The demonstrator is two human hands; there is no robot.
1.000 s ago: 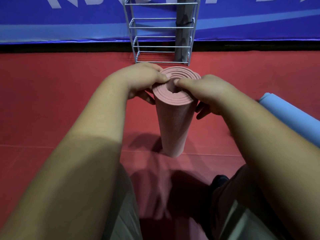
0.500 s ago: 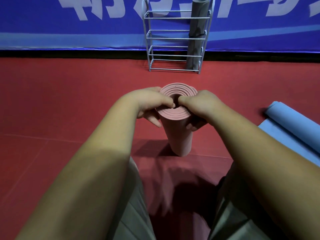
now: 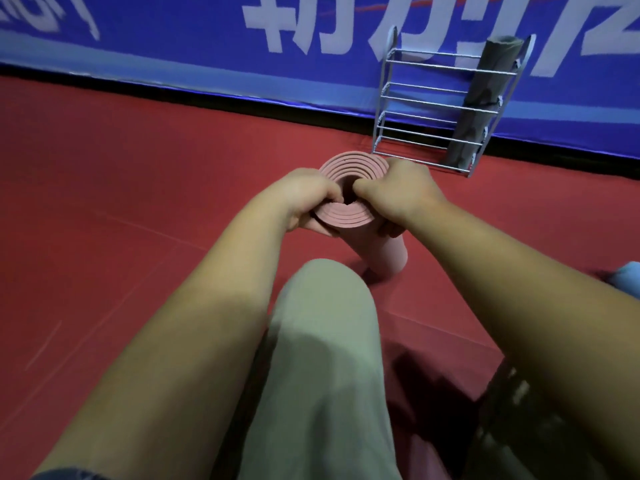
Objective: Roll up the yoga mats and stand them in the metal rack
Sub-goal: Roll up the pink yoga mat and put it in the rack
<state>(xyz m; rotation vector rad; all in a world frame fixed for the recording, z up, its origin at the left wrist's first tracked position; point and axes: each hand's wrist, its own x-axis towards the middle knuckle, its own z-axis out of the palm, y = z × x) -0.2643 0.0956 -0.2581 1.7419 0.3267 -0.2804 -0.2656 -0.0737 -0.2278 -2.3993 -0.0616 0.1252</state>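
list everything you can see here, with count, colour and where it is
rolled mat: 1, pink, standing on end on the floor in front of the rack
metal rack: 1, silver, against the banner, upper right
rolled mat in rack: 1, grey, upright at the rack's right end
mat at the edge: 1, light blue, far right, mostly out of frame
banner: 1, blue with white characters, along the back
floor: 1, red
trouser leg: 1, pale green-grey, bottom centre
hands: 2, left and right, both gripping the pink mat's top end
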